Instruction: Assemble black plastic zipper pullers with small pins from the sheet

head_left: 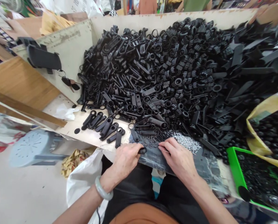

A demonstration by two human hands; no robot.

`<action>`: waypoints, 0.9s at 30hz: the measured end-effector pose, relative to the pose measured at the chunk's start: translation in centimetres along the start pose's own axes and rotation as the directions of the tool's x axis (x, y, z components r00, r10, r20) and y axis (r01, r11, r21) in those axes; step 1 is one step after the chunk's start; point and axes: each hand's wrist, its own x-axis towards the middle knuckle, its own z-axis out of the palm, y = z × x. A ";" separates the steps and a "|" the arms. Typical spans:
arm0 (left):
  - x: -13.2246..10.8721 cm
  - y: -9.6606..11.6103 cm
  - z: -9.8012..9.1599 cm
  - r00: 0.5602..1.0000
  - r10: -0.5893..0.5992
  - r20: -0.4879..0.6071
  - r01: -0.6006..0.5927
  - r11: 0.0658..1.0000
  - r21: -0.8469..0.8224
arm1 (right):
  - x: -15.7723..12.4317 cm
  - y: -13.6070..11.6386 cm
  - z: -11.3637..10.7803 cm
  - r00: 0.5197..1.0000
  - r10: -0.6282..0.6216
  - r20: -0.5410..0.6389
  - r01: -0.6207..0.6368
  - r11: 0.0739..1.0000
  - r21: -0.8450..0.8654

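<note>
At lower centre, the left grip (127,158) pinches a black piece (142,151) at its fingertips, the right grip (179,157) a thin pin (165,151).

Matt black plastic, bright metal
The heaped lever-shaped parts (150,91) look like smooth, matt plastic; the loose pins (187,142), shiny metal; the bangle (103,189), polished, stone-like; the green tray (234,168), glossy plastic; the stool (28,146), smooth plastic; the side panel (20,81), grained wood.
</note>
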 end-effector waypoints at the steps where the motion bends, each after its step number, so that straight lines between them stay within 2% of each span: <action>1: 0.0 0.2 -0.1 1.000 -0.012 -0.020 0.011 0.998 -0.064 | 0.1 -0.1 0.0 1.000 0.006 -0.005 -0.006 1.000 0.021; 3: 0.0 0.9 -0.2 0.995 -0.082 -0.055 0.064 0.960 -0.273 | 0.0 -0.2 -0.3 0.999 0.052 -0.018 -0.049 0.989 0.138; 4: 0.0 1.5 -0.3 0.989 -0.139 -0.049 0.107 0.906 -0.410 | -0.2 -0.3 -0.6 0.996 0.089 -0.022 -0.081 0.967 0.240; 6: 0.1 2.9 -0.2 0.968 -0.245 0.042 0.208 0.706 -0.677 | -0.6 -0.4 -1.1 0.984 0.177 -0.013 -0.148 0.858 0.492; 8: 0.2 4.4 0.0 0.945 -0.262 0.195 0.298 0.446 -0.844 | -1.1 -0.8 -1.6 0.964 0.264 0.015 -0.199 0.684 0.702; 9: 0.3 5.0 0.2 0.935 -0.248 0.253 0.328 0.334 -0.884 | -1.4 -1.0 -1.7 0.953 0.300 0.034 -0.216 0.599 0.772; 11: 0.4 6.1 0.7 0.926 -0.218 0.308 0.349 0.184 -0.919 | -1.8 -1.6 -1.7 0.932 0.356 0.073 -0.243 0.459 0.855; 15: 0.3 7.0 1.6 0.927 -0.221 0.302 0.325 0.077 -0.942 | -2.4 -2.6 -1.0 0.893 0.418 0.167 -0.287 0.245 0.926; 17: 0.2 7.2 2.1 0.923 -0.231 0.307 0.326 0.047 -0.944 | -2.8 -2.8 -0.7 0.883 0.432 0.182 -0.287 0.191 0.939; 19: 0.0 7.3 2.4 0.916 -0.237 0.323 0.336 0.017 -0.942 | -3.2 -2.7 -0.7 0.889 0.432 0.152 -0.271 0.229 0.935; 24: -0.3 7.6 2.6 0.899 -0.234 0.371 0.381 -0.003 -0.925 | -4.1 -1.8 -1.5 0.937 0.344 0.061 -0.249 0.533 0.809; 26: -0.3 7.7 2.5 0.897 -0.232 0.377 0.391 0.016 -0.920 | -4.4 -1.5 -1.8 0.946 0.319 0.061 -0.247 0.583 0.774; 27: -0.4 7.8 2.4 0.897 -0.231 0.377 0.393 0.025 -0.919 | -4.5 -1.4 -1.8 0.945 0.320 0.069 -0.252 0.580 0.775</action>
